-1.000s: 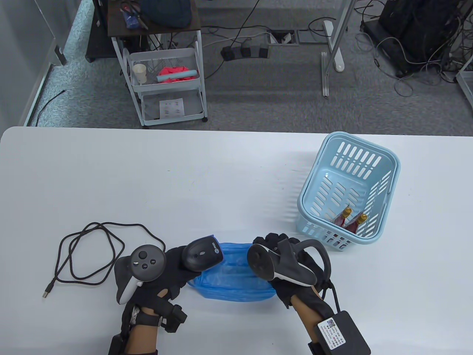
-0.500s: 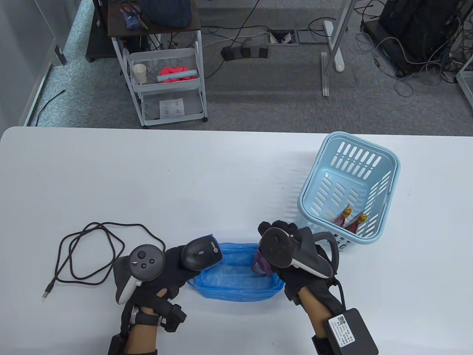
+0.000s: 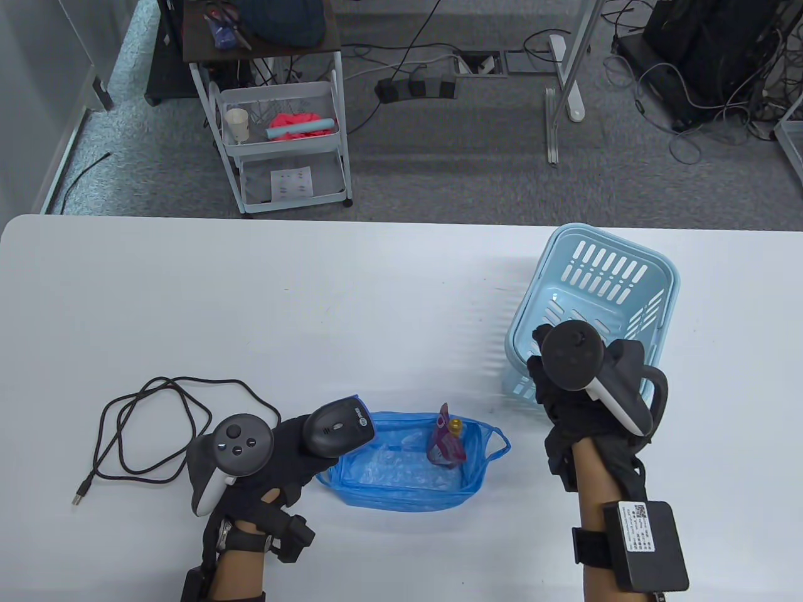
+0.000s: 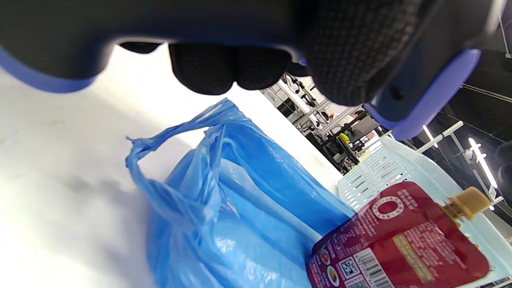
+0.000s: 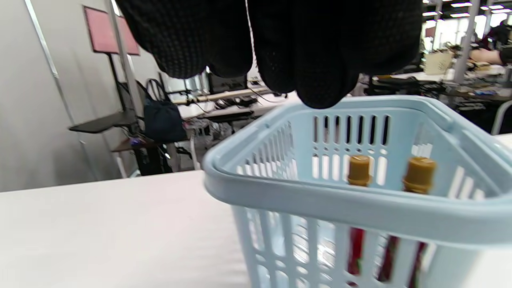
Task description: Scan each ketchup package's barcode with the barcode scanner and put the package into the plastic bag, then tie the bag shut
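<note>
Gripping the barcode scanner beside the open blue plastic bag on the table, the left hand probably keeps it ready for the next scan. One ketchup package stands inside the bag. The right hand hovers at the basket rim, fingers apparently empty, likely going for two pouches inside; their labels are hidden behind the slats.

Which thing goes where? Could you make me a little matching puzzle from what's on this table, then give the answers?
Things:
1. barcode scanner
2. ketchup pouch with its cap showing
3. two capped pouches
4. black cable

Places:
A. inside the pale blue basket
B. loose on the table, at the left
C. in the left hand
D. standing in the blue plastic bag

Pairs: 1-C, 2-D, 3-A, 4-B
</note>
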Motion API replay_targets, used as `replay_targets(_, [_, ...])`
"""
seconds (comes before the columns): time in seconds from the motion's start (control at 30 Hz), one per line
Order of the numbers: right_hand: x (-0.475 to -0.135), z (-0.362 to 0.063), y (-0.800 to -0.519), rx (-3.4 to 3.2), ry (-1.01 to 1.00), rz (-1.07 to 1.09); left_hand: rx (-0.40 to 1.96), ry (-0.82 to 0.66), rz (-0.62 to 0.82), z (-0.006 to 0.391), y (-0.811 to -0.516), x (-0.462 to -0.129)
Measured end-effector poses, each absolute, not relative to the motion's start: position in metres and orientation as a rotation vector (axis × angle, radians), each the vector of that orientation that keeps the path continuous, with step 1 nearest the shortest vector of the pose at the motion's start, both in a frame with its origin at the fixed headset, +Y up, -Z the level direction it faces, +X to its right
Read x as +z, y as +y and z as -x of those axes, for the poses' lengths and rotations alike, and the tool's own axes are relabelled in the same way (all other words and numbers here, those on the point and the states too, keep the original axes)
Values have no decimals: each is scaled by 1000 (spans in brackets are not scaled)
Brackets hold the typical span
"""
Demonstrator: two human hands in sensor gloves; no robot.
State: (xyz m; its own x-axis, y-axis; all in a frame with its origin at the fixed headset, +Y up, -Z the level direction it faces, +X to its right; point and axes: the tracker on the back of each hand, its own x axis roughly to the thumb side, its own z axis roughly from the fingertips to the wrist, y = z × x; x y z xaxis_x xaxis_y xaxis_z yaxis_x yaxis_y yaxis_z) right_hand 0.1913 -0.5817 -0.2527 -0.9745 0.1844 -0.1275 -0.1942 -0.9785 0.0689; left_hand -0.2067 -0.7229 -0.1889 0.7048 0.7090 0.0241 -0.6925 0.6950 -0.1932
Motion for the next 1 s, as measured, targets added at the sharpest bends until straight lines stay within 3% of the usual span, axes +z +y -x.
replay_targets(0.2, [-264,-215,-606,3002,201,368,804,-102,170,209,-721,-189])
replay_targets(0.47, [-279,-214,-622,3055,323,590,826,-98,171,213,-721,-189])
replay_targets(1.0, [-302,-208,-634,3056,314,678,825,-99,175,213,-722,-190])
